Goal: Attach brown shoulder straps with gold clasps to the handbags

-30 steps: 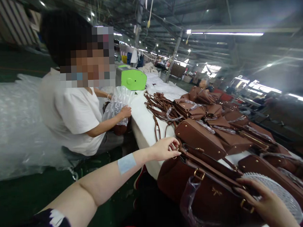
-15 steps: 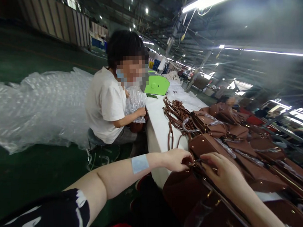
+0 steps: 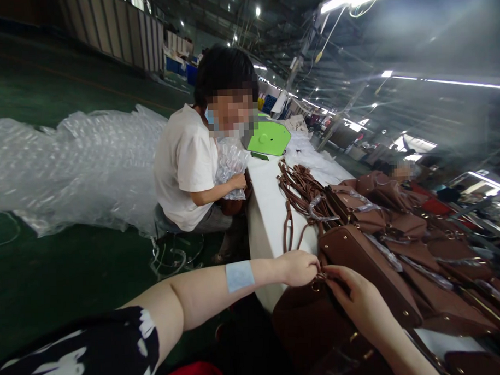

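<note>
My left hand (image 3: 298,267) and my right hand (image 3: 354,298) meet at the near end of a brown leather handbag (image 3: 308,322) that hangs over the table's near edge. Both hands are closed in a pinch round a small gold ring and strap end (image 3: 319,279) on the bag. A blue plaster (image 3: 239,275) sits on my left forearm. Another brown handbag (image 3: 367,262) lies just behind my hands.
Several brown handbags (image 3: 416,242) and a heap of brown straps (image 3: 301,185) cover the white table (image 3: 267,209). A person in a white shirt (image 3: 187,168) sits at the table's left side holding bubble wrap (image 3: 228,163). A green machine (image 3: 269,138) stands behind. Bubble wrap (image 3: 69,166) lies on the green floor.
My right hand came off the far side of the bag and joined my left hand at the ring. The view swung left and down a little.
</note>
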